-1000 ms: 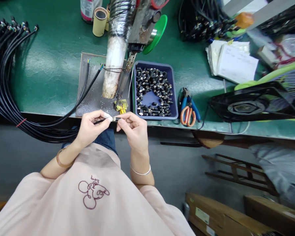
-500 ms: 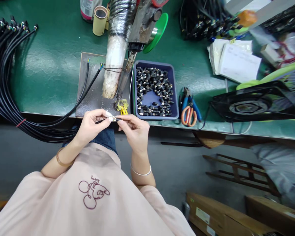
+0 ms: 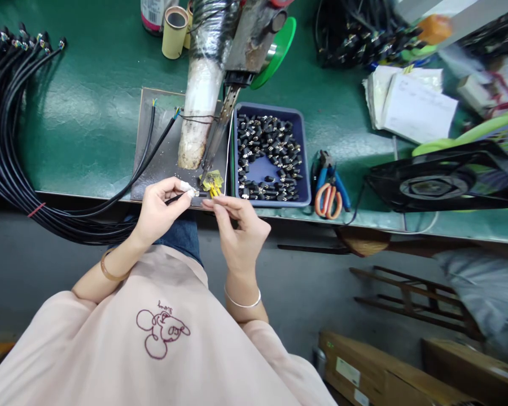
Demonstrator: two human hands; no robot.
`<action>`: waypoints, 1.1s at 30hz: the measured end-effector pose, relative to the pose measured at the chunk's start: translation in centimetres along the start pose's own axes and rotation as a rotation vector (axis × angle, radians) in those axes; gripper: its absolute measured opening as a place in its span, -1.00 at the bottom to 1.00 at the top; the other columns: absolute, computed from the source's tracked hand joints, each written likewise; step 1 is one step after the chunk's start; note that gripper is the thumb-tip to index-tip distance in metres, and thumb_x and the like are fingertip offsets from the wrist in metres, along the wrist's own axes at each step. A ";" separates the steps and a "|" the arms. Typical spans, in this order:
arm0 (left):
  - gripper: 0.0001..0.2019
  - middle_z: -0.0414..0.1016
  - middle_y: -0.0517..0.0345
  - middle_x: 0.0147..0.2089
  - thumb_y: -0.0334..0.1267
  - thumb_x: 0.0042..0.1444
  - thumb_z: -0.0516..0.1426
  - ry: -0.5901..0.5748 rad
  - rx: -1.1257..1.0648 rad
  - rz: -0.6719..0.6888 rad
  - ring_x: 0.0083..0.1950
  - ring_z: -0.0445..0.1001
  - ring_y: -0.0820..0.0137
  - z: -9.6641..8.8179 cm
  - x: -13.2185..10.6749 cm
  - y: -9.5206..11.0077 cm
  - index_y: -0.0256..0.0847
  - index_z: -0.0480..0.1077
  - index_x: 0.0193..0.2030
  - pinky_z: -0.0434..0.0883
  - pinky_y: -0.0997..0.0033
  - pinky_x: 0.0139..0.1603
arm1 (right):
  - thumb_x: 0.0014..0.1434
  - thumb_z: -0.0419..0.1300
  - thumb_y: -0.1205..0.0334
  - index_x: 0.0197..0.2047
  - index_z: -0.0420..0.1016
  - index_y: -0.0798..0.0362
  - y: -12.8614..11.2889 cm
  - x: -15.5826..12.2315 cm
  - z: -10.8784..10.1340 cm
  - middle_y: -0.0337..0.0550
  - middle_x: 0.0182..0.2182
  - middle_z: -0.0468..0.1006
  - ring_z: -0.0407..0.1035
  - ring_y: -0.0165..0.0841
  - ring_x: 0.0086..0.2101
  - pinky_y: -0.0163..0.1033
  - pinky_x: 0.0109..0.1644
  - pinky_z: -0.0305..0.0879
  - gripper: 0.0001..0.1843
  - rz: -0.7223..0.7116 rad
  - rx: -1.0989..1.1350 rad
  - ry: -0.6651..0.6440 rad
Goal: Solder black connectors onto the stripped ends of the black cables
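My left hand (image 3: 158, 208) pinches the end of a thin black cable (image 3: 174, 198) at the bench's front edge, with a small connector at its tip near a taped fingertip. My right hand (image 3: 239, 228) is just right of that tip, its fingers stretched out and loosened, touching or nearly touching the connector. Both hands sit below the yellow clamp (image 3: 211, 181) at the foot of a soldering fixture (image 3: 214, 135). A dark metal plate (image 3: 161, 158) carries two more cable ends with stripped coloured wires.
A blue tray (image 3: 301, 163) of several small black connectors stands right of the plate. Pliers with orange and blue handles (image 3: 328, 194) lie beside it. A bundle of black cables (image 3: 8, 129) hangs at the left. A black fan (image 3: 440, 183) and papers (image 3: 410, 107) are at the right.
Both hands rose a little toward the yellow clamp. My right hand's fingers went from a pinch at the cable tip to a looser, extended pose.
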State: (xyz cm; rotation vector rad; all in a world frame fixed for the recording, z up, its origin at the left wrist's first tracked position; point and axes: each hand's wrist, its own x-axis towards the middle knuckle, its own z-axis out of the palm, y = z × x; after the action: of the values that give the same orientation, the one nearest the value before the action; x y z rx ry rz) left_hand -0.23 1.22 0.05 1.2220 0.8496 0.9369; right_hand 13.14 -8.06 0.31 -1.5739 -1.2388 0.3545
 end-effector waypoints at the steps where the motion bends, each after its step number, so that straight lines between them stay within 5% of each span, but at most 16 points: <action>1: -0.85 0.46 0.23 -0.44 -0.28 -0.02 0.31 0.004 0.005 0.004 -0.40 0.43 0.52 0.0 0.1 0.0 -0.26 0.42 -0.46 0.43 0.53 -0.29 | 0.31 0.23 0.25 -0.16 0.52 -0.05 0.1 0.1 0.2 -0.26 -0.31 0.68 0.63 -0.36 -0.28 -0.25 -0.10 0.57 -0.95 -0.047 -0.055 0.030; 6: -0.84 0.48 0.21 -0.43 -0.24 0.00 0.30 0.012 0.037 0.025 -0.39 0.44 0.50 0.4 0.4 -0.3 -0.26 0.43 -0.44 0.43 0.52 -0.32 | 0.29 0.24 0.30 -0.26 0.50 -0.03 0.8 1.0 1.5 -0.19 -0.24 0.70 0.62 -0.34 -0.21 -0.24 -0.14 0.55 -0.94 -0.330 -0.233 0.124; 12: -0.88 0.48 0.21 -0.44 -0.27 0.02 0.24 0.059 0.082 0.087 -0.40 0.44 0.50 1.0 0.7 -0.3 -0.24 0.41 -0.44 0.43 0.55 -0.35 | 0.27 0.23 0.37 -0.25 0.47 -0.03 1.4 2.1 2.5 -0.17 -0.22 0.70 0.62 -0.34 -0.21 -0.22 -0.11 0.54 -0.90 -0.405 -0.235 0.155; 26: -0.90 0.48 0.22 -0.46 -0.29 0.04 0.22 0.106 0.115 0.115 -0.43 0.42 0.52 1.1 0.7 0.0 -0.25 0.44 -0.44 0.40 0.57 -0.38 | 0.28 0.23 0.32 -0.27 0.45 -0.04 0.9 2.1 2.5 -0.17 -0.20 0.69 0.62 -0.33 -0.19 -0.22 -0.13 0.56 -0.92 -0.322 -0.181 0.140; 30: -0.90 0.49 0.21 -0.45 -0.29 0.03 0.23 0.086 0.139 0.061 -0.41 0.43 0.50 0.9 0.6 -0.2 -0.25 0.44 -0.45 0.41 0.54 -0.36 | 0.35 0.16 0.17 -0.23 0.34 -0.04 0.4 1.9 1.7 -0.30 -0.40 0.63 0.47 -0.47 -0.59 -0.34 -0.57 0.34 -0.89 -0.057 0.070 0.264; 33: -0.88 0.48 0.20 -0.44 -0.27 0.02 0.25 0.092 0.138 0.037 -0.39 0.44 0.49 0.8 0.5 -0.5 -0.24 0.43 -0.45 0.42 0.53 -0.33 | 0.33 0.18 0.08 -0.26 0.27 -0.08 0.1 2.1 0.7 -0.53 -0.69 0.27 0.15 -0.52 -0.78 -0.35 -0.68 0.15 -0.82 -0.062 0.259 0.417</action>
State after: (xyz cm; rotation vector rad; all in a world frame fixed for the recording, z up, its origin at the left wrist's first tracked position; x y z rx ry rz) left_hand 0.74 1.34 -0.33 1.3244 0.9810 0.9836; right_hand 13.48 -5.93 0.68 -1.3011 -0.8779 0.1288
